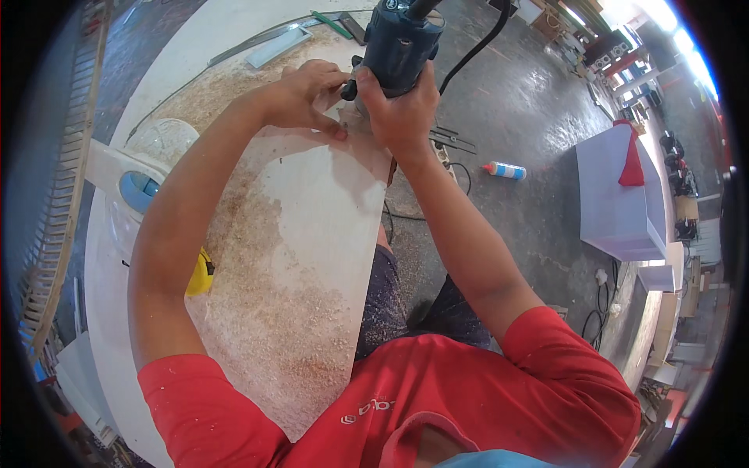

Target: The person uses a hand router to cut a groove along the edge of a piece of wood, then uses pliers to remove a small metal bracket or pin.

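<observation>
At the top of the head view, a dark blue corded trim router (402, 48) stands upright at the right edge of a pale board (320, 183). My right hand (402, 111) is wrapped round its lower body, the thumb pressed on the near side. My left hand (304, 100) rests beside the router's base on the board, its thumb and forefinger apart. The forefinger reaches close to a black knob (349, 90) on the router; whether it touches the knob I cannot tell. The router's bit and most of its base are hidden by my hands.
Sawdust (257, 312) covers much of the board. A yellow tape measure (201, 274) lies by my left forearm. Beyond my left hand sits a pale strip (278, 47). The router's cord (476, 51) hangs right. A bottle (507, 170) lies on the floor, near a white cabinet (620, 195).
</observation>
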